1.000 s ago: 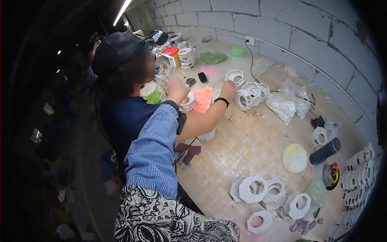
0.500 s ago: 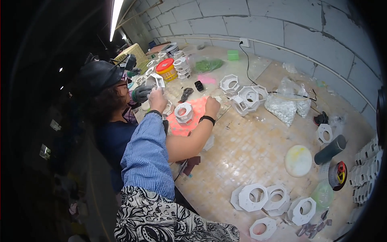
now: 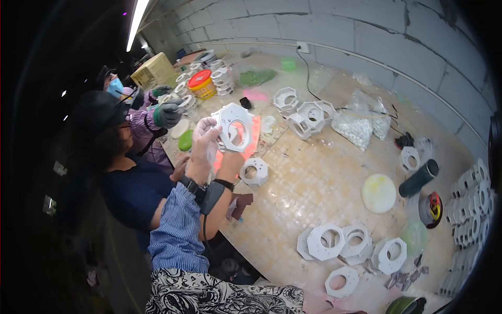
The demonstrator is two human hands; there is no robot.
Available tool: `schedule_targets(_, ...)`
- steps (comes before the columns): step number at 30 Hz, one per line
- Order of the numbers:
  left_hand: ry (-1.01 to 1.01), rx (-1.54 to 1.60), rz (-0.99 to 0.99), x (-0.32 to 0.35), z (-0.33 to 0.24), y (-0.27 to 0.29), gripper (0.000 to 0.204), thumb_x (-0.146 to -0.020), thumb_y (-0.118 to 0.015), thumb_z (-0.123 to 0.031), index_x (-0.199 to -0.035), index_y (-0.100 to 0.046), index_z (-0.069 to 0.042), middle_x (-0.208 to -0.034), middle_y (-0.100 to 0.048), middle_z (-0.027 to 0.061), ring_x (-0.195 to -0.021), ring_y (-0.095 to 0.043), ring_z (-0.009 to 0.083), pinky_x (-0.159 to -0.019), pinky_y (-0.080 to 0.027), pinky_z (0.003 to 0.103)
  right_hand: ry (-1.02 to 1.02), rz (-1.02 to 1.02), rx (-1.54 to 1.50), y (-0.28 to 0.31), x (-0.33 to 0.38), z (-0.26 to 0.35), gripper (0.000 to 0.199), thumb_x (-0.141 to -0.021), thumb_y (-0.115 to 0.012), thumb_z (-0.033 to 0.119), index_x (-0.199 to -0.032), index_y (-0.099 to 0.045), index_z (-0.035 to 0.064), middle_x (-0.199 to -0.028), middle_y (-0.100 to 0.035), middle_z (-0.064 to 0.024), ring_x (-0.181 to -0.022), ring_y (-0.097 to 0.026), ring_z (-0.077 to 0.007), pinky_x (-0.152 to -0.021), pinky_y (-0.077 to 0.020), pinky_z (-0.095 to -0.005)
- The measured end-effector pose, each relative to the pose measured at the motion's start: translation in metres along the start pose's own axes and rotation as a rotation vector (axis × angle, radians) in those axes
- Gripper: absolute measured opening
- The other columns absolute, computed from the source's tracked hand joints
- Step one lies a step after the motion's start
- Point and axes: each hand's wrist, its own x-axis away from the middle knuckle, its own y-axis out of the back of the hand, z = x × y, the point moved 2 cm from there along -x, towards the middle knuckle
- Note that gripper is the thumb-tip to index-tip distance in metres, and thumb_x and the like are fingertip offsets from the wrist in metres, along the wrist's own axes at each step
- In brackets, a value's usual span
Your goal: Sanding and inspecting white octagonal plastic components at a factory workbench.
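Observation:
My left hand [image 3: 205,137], in a blue checked sleeve, is closed on the left edge of a white octagonal frame [image 3: 226,144] with a large round opening. The frame is held up above an orange-pink cloth [image 3: 255,133] and hides part of it. A bare forearm [image 3: 213,222] with a black wristband crosses behind my sleeve and seems to be the co-worker's. Its hand is mostly hidden behind the frame. Another white octagonal part [image 3: 255,171] lies on the table beside the cloth. My right hand is out of view.
A co-worker in a navy shirt [image 3: 130,183] is close on my left. A gloved hand [image 3: 168,115] shows beyond. Several white frames [image 3: 326,242] lie at the near right; stacked ones [image 3: 473,204] stand farther right. A dark green cylinder [image 3: 418,179] and clear bags [image 3: 355,125] are on the table.
My left hand has moved away from the gloved hand and turned the frame's face toward me. The bare forearm has drawn back left, uncovering the white part beside the cloth.

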Motion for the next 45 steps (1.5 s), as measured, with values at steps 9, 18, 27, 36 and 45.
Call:
schedule_targets(9, 0.426, 0.594, 0.318, 0.11, 0.038, -0.157, 0.04, -0.079, -0.063, -0.01, -0.112, -0.043, -0.003, -0.106, -0.054, 0.0077, -0.096, -0.055, 0.0163, -0.086, -0.046, 0.033, -0.292, -0.314, -0.408, 0.093, -0.081, 0.298, 0.02, -0.093, -0.045, 0.009, -0.095, -0.06, -0.0043, -0.068, -0.058, -0.0087, -0.057, -0.054, -0.0127, -0.053, -0.0444, -0.0269)
schedule_targets(18, 0.586, 0.649, 0.49, 0.195, 0.035, -0.221, 0.059, -0.078, -0.063, -0.017, -0.127, -0.037, 0.002, -0.112, -0.051, 0.0099, -0.097, -0.052, 0.016, -0.086, -0.047, 0.035, 0.193, -0.025, -0.607, 0.108, -0.169, 0.387, 0.021, -0.092, -0.046, 0.01, -0.099, -0.059, -0.005, -0.086, -0.062, -0.0082, -0.072, -0.056, -0.0131, -0.067, -0.0459, -0.0262)
schedule_targets(27, 0.635, 0.601, 0.552, 0.233, 0.021, -0.231, 0.064, -0.076, -0.064, -0.018, -0.128, -0.034, 0.002, -0.121, -0.048, 0.0151, -0.114, -0.049, 0.0247, -0.097, -0.043, 0.039, 0.372, 0.171, -1.117, 0.13, -0.194, 0.427, 0.028, -0.095, -0.046, 0.019, -0.109, -0.057, -0.0028, -0.109, -0.059, -0.0073, -0.081, -0.057, -0.0121, -0.071, -0.0473, -0.0265)
schedule_targets(36, 0.695, 0.597, 0.506, 0.266, 0.016, -0.233, 0.065, -0.075, -0.064, -0.016, -0.129, -0.033, 0.002, -0.12, -0.048, 0.014, -0.111, -0.051, 0.0221, -0.097, -0.043, 0.038, 0.28, 0.322, -1.387, 0.122, -0.19, 0.438, 0.031, -0.096, -0.046, 0.027, -0.101, -0.059, -0.0007, -0.089, -0.061, -0.007, -0.083, -0.059, -0.0157, -0.067, -0.0468, -0.026)
schedule_targets(45, 0.65, 0.544, 0.544, 0.272, 0.004, -0.23, 0.046, -0.075, -0.064, -0.015, -0.113, -0.04, -0.003, -0.111, -0.05, 0.0117, -0.101, -0.053, 0.0187, -0.088, -0.047, 0.034, 0.296, 0.3, -1.445, 0.113, -0.185, 0.436, 0.033, -0.095, -0.049, 0.025, -0.112, -0.053, -0.003, -0.09, -0.061, -0.0082, -0.082, -0.061, -0.0166, -0.07, -0.0487, -0.0283)
